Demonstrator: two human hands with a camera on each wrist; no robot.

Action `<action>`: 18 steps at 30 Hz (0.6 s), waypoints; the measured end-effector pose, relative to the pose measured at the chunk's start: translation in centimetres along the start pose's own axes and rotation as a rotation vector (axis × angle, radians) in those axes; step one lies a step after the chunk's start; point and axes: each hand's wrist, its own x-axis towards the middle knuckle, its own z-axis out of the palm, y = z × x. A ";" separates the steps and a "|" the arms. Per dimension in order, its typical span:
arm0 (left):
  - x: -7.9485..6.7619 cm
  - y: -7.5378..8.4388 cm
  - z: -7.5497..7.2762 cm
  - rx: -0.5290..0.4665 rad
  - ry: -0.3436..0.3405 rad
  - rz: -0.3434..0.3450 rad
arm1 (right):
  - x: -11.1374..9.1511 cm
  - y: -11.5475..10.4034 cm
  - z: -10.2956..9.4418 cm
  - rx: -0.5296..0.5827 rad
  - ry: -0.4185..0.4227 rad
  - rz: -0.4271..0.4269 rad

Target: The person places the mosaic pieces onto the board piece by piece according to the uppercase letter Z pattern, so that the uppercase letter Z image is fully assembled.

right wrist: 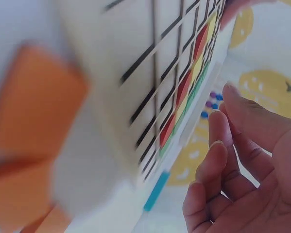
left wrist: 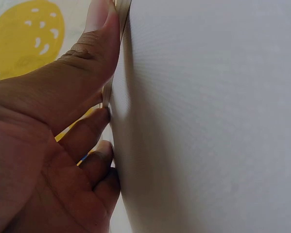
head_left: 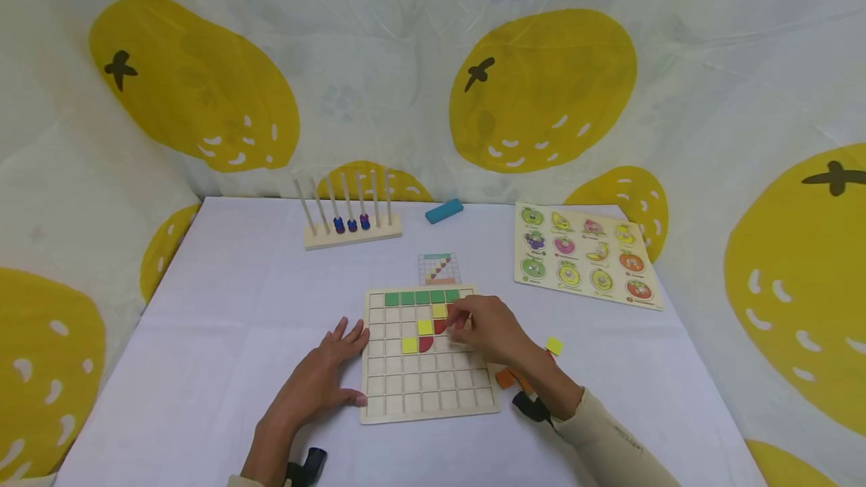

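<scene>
The spread left hand [head_left: 328, 374] should brace the grid board's [head_left: 429, 382] edge while the empty, loosely curled right hand [head_left: 492, 328] squares tiles [head_left: 425, 328].

We can't read a single full word anywhere. On the right sleeve [head_left: 609, 442] we see one line of dark lettering [head_left: 628, 439] running lengthwise, too small and blurred to make out. On the fruit board [head_left: 551, 264] we spot tiny captions [head_left: 534, 279] under the fruits [head_left: 569, 274], also illegible at this size. Both wrist views give us nothing legible.
</scene>
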 end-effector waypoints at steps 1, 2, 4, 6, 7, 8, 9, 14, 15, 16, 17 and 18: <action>0.0 0.0 0.0 -0.002 -0.001 -0.001 | -0.3 0.4 -0.3 0.006 0.008 0.018; -0.1 -0.1 0.0 -0.004 -0.002 -0.003 | -0.7 0.8 -0.6 0.010 0.016 0.033; -0.1 -0.1 -0.1 -0.006 -0.003 -0.001 | -1.3 1.6 -1.2 0.017 0.027 0.058; -0.1 -0.1 -0.1 -0.007 -0.002 0.003 | -2.0 2.5 -1.9 0.023 0.036 0.082; -0.1 -0.1 -0.1 -0.007 -0.003 0.004 | -2.4 3.0 -2.2 0.024 0.042 0.093; 0.0 -0.1 0.0 -0.007 -0.003 0.006 | -2.8 3.4 -2.6 0.023 0.047 0.101; 0.0 -0.1 0.0 -0.006 -0.003 0.008 | -3.2 3.9 -2.9 0.025 0.055 0.107; 0.1 -0.2 0.1 0.009 -0.003 0.004 | -5.1 6.1 -4.4 0.042 0.102 0.136; 0.1 -0.2 0.1 0.010 -0.004 0.002 | -5.4 6.4 -4.7 0.044 0.108 0.145; 0.1 -0.2 0.1 0.011 -0.005 0.000 | -5.7 6.8 -4.9 0.043 0.114 0.155; 0.0 -0.2 0.0 0.009 -0.007 -0.001 | -6.0 7.1 -5.1 0.039 0.117 0.167; 0.0 -0.2 0.0 0.009 -0.008 -0.001 | -6.2 7.4 -5.2 0.032 0.122 0.180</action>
